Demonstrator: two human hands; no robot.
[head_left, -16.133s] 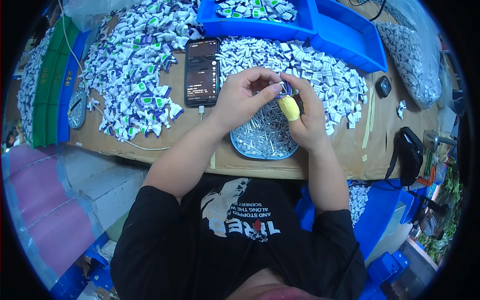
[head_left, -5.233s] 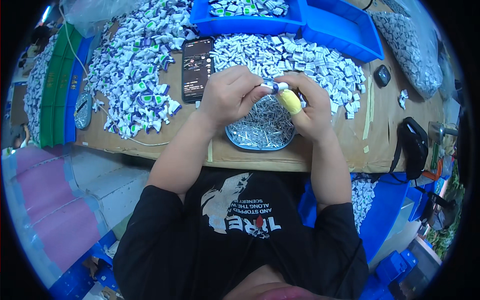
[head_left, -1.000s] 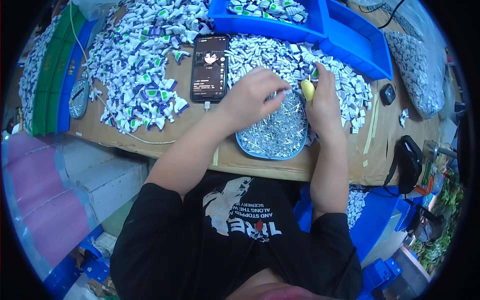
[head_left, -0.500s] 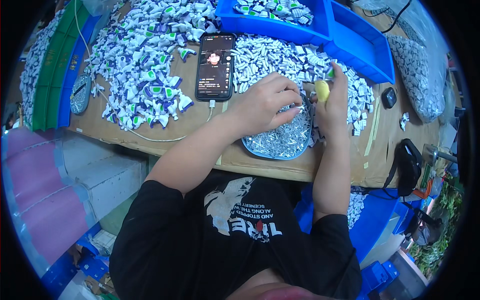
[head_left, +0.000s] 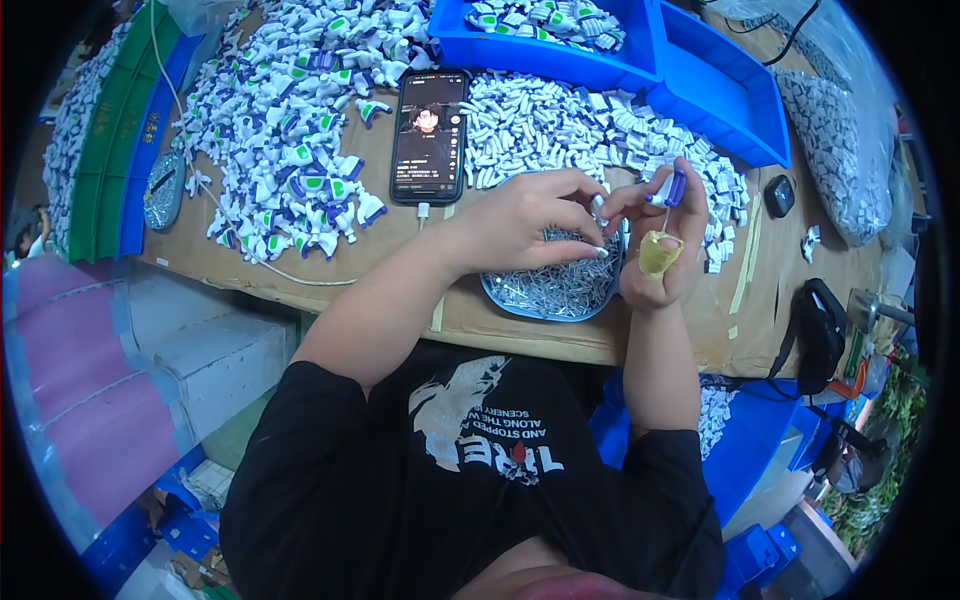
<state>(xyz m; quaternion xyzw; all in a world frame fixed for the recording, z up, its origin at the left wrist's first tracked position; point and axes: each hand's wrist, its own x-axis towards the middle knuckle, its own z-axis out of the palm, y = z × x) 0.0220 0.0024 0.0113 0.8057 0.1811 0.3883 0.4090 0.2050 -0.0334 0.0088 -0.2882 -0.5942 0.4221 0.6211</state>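
Note:
My right hand [head_left: 682, 222] has yellow tape wrapped round its thumb [head_left: 660, 256]. Its fingers hold a small white-and-purple plastic piece [head_left: 668, 188], and a thin metal pin runs from the piece down to the taped thumb. Just to the left, my left hand [head_left: 535, 218] pinches a small white piece [head_left: 599, 209] between its fingers, close to my right fingertips; its exact shape is too small to tell. Both hands are over a blue-rimmed tray [head_left: 570, 318] full of loose metal pins [head_left: 550, 288].
A phone [head_left: 430, 135] with a cable lies between a heap of white, purple and green pieces [head_left: 290, 150] and a heap of small white pieces [head_left: 530, 120]. Blue bins [head_left: 725, 85] stand behind. A black case [head_left: 778, 196] and a filled plastic bag [head_left: 840, 150] are at right.
My right hand has turned and bent its fingers, bringing the white-and-purple piece and pin into view. My left hand has shifted slightly to meet it, showing a small white piece at its fingertips.

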